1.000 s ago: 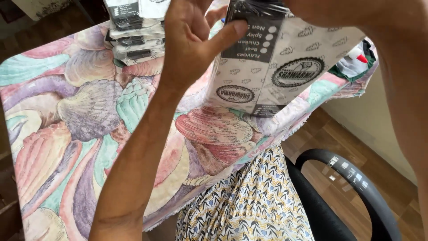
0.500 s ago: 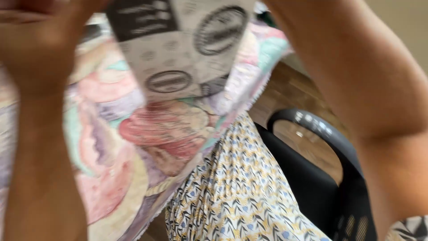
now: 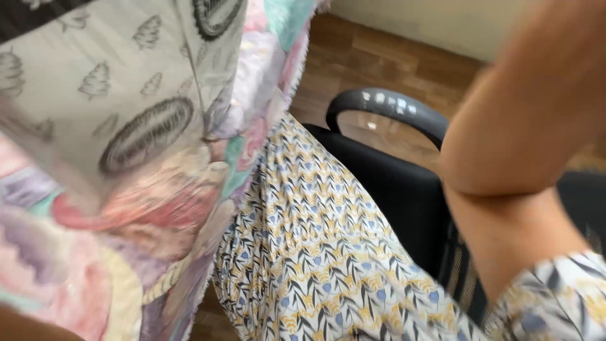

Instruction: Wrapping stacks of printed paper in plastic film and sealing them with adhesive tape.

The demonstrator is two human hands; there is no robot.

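The head view looks down steeply and is blurred by motion. A pale grey printed pouch [image 3: 120,95], patterned with small tree shapes and dark oval emblems, fills the upper left; it hangs tilted in the air above the tabletop [image 3: 95,252], which is draped in a cloth of pastel pink, lilac and teal shell shapes. The pouch's upper edge runs out of the top of the picture, so the place where it is held cannot be seen. Neither hand shows: the right forearm [image 3: 524,126] crosses the upper right, bent at the elbow and rising out of view, with a patterned sleeve [image 3: 555,303] at its lower end, and only a sliver of the left arm [image 3: 25,325] shows at the bottom left corner. Since both hands lie beyond the picture's edges, the state of either grip cannot be told. Below the cloth's fringed edge, the lap is covered by a cream dress [image 3: 315,252] printed with yellow and blue leaves. Just beside it to the right stands a black office chair [image 3: 391,183] with a curved grey armrest [image 3: 385,107], on a brown wooden floor [image 3: 379,57] that meets a pale wall at the top.
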